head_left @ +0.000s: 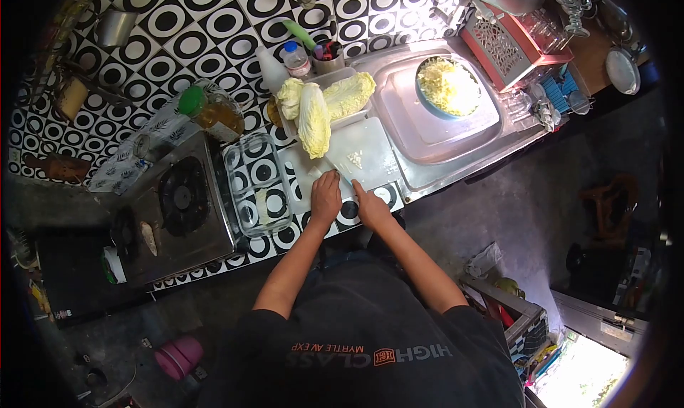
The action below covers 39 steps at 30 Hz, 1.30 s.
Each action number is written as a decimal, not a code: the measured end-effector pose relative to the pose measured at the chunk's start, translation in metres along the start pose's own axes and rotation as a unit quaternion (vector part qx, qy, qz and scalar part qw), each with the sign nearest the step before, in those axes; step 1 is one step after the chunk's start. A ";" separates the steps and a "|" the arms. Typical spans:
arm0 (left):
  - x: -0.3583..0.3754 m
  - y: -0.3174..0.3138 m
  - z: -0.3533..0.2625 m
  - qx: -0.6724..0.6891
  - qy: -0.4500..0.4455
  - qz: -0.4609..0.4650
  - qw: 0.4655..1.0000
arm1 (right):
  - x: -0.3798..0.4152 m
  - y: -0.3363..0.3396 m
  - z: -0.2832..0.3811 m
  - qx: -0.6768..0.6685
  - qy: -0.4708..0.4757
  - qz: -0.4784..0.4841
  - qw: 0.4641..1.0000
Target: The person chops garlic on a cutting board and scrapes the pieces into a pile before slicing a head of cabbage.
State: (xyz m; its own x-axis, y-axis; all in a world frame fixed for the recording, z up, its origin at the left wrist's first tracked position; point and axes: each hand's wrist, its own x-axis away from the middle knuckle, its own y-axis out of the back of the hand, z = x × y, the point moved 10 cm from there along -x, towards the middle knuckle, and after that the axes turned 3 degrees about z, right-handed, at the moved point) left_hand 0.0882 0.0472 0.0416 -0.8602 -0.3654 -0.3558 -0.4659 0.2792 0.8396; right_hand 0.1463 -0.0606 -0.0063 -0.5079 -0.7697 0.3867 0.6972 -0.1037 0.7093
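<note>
My right hand (372, 207) is closed around the handle of a knife (343, 171), its blade slanting up and left over a white cutting board (376, 146). Beside the blade, my left hand (326, 198) has its fingers curled together at the board's near left part; what they press on is hidden. Small chopped white pieces (355, 158) lie on the board right of the blade. Just beyond my hands, a napa cabbage (313, 123) leans over the edge of a plastic tub (290, 128), and another napa cabbage (349, 96) lies in that tub.
A bowl of shredded cabbage (449, 86) stands on the metal sink (399, 133) to the right. At left are a glass dish (246, 219) and a gas stove (167, 226). Bottles, including a blue-capped one (296, 60), and a green-lidded jar (214, 116) line the tiled wall.
</note>
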 end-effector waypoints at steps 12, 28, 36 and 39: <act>-0.001 0.004 -0.001 0.013 -0.001 0.004 1.000 | -0.011 0.024 0.028 0.073 0.063 0.007 0.995; 0.003 0.004 0.001 0.033 -0.008 -0.021 0.999 | 0.027 0.054 0.036 0.009 0.062 -0.008 0.998; 0.011 -0.003 0.002 0.022 0.003 -0.018 1.000 | 0.053 0.066 0.042 0.001 0.070 -0.019 0.997; 0.010 -0.004 0.002 0.026 0.010 -0.010 1.000 | 0.060 0.067 0.043 0.011 0.059 -0.011 0.998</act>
State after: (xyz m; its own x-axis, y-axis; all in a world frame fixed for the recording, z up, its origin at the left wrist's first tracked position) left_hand 0.0811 0.0440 0.0337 -0.8468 -0.3881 -0.3638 -0.4932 0.3166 0.8102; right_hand 0.1406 -0.0866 0.0899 -0.4585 -0.8365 0.3000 0.6753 -0.1085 0.7295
